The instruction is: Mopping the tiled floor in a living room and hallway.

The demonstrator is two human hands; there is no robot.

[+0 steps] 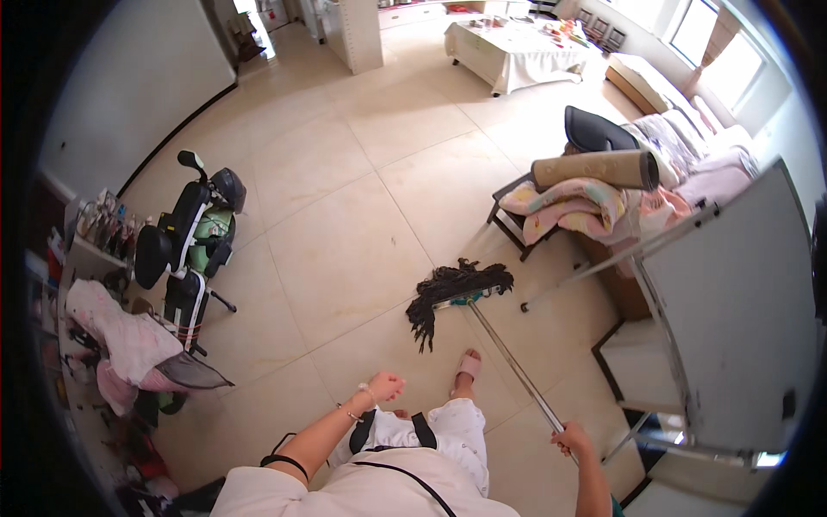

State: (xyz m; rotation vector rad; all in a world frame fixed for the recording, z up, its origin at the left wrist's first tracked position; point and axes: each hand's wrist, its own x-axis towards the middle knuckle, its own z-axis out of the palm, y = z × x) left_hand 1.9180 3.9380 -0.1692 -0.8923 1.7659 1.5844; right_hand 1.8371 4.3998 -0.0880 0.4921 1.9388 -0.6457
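My right hand (569,439) is closed around the metal handle of a mop (510,358), at the lower right. From there the handle slants away from me to the mop's dark, stringy head (458,289), which lies spread on the tiled floor. A small green-blue joint links the handle to the head's flat bar. My left hand (388,386) hangs in front of my body with its fingers curled in and nothing visible in them. A pink slipper (468,366) on my foot shows just short of the mop head.
An electric scooter (185,237) stands at the left, beside cluttered shelves (103,246). To the right are a dark bench with folded bedding (568,207), a rolled mat (594,170) and a large grey board (741,310) on a wheeled frame. A cloth-covered table (517,65) stands far back.
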